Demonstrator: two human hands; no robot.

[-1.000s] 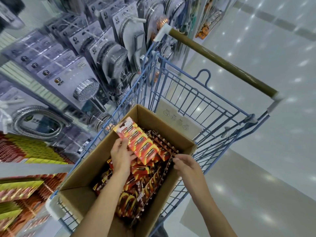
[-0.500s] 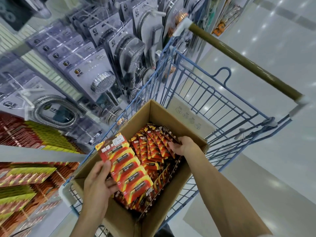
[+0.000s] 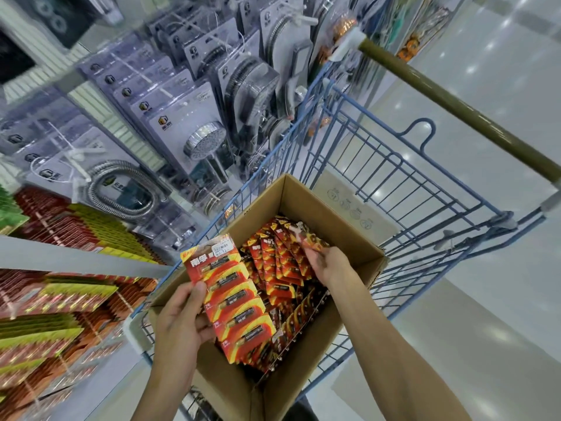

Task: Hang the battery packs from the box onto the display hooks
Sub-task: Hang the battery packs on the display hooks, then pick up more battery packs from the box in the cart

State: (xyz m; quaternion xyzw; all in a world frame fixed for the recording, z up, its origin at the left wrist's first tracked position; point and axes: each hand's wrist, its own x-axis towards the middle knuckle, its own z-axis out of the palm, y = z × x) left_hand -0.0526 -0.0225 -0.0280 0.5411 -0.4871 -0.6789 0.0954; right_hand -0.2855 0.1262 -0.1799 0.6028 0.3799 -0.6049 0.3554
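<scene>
Holding a fan of battery packs (image 3: pixel 236 305) over the near-left corner of the cardboard box (image 3: pixel 306 192), the left hand (image 3: pixel 179 326) clamps it with the thumb on the front and the fingers underneath. The fan's long axis runs from upper left down toward the person. Its price-stickered header end points at the battery display (image 3: pixel 69 235) on the left, so this hand is nearer the hooks, which are too blurred to make out. Inside the box, the right hand (image 3: pixel 332 264) pinches one loose pack (image 3: pixel 303 233). The packs are thin red-and-yellow blister cards, each showing a dark cell.
</scene>
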